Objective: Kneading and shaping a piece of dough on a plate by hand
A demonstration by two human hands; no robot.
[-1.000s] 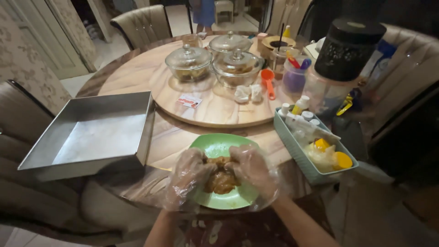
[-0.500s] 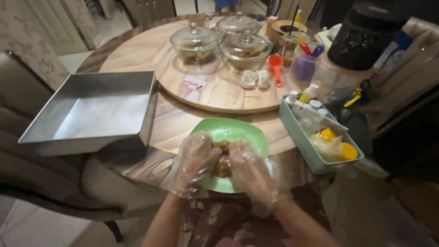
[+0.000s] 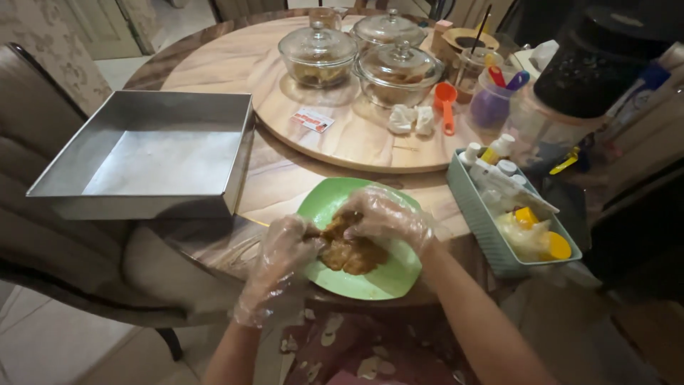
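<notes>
Both gloved: left hand (image 3: pixel 281 249) and right hand (image 3: pixel 385 214) pinching brown cooked meat (image 3: pixel 350 251) between them on green plate (image 3: pixel 370 274). Meat's long axis running left-right, right hand gripping from above, left from the side; metal tray (image 3: pixel 235 153) alongside.

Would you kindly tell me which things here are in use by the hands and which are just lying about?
In use: left hand, right hand, brown food, green plate.

Lying about: square metal pan, lidded glass bowls, orange scoop, teal tray of bottles.
</notes>
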